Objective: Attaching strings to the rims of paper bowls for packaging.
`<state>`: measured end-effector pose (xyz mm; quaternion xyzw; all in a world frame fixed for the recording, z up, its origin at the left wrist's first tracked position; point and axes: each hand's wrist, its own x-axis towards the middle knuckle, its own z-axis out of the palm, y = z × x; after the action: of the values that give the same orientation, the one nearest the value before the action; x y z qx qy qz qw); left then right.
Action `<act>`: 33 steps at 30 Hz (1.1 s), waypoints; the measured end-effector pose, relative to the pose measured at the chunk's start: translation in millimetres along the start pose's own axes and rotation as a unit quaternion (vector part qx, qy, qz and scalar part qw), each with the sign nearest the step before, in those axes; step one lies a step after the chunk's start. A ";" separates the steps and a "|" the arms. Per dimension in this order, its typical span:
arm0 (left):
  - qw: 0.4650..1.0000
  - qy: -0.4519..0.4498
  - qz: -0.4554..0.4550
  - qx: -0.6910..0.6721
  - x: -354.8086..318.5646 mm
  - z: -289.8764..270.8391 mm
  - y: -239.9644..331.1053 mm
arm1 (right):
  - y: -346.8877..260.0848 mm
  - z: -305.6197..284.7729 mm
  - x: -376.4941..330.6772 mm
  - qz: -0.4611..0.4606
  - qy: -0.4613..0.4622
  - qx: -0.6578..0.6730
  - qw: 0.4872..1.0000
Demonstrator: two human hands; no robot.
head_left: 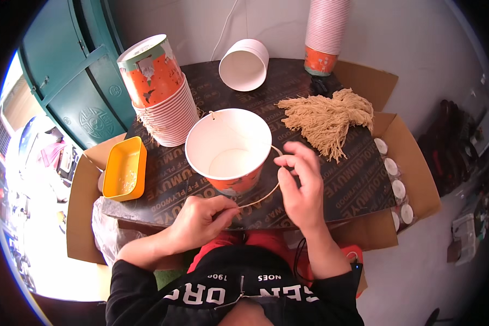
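Observation:
An orange-printed paper bucket [202,142] with a white inside stands upright near the table's front edge, its mouth facing me. A thin beige string [263,196] runs from the right side of its rim, past my right fingers, and curves down to my left hand. A short bit of string shows at a hole in the rim's far left. My left hand [204,218] is closed, pinching the string's end in front of the bucket. Beside the bucket's right side, my right hand [303,187] has its fingers curled around the string near the rim.
A stack of nested buckets [171,117] stands back left, a taller stack [326,38] back right. One white bucket [244,65] lies sideways behind. A bundle of beige strings [331,117] lies right, a yellow tray [138,171] left. Cardboard boxes [410,163] flank the table.

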<state>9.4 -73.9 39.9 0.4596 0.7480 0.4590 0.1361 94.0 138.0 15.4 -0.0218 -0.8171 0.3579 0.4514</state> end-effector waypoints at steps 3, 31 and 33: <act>0.987 -0.030 0.100 0.120 12.2 -6.4 13.3 | -26.5 -0.6 -3.5 -0.063 0.006 0.068 0.996; 0.937 0.011 0.180 0.299 53.7 -56.6 18.0 | -15.2 25.2 -29.2 0.074 0.021 0.146 0.986; 0.933 0.000 0.176 0.315 51.8 -55.1 11.5 | -13.7 29.0 -33.3 0.033 0.056 0.121 0.991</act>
<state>-46.5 -61.0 90.4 0.6029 0.7615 0.2165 -0.0984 95.8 99.5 -10.1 -0.0137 -0.7404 0.4665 0.4837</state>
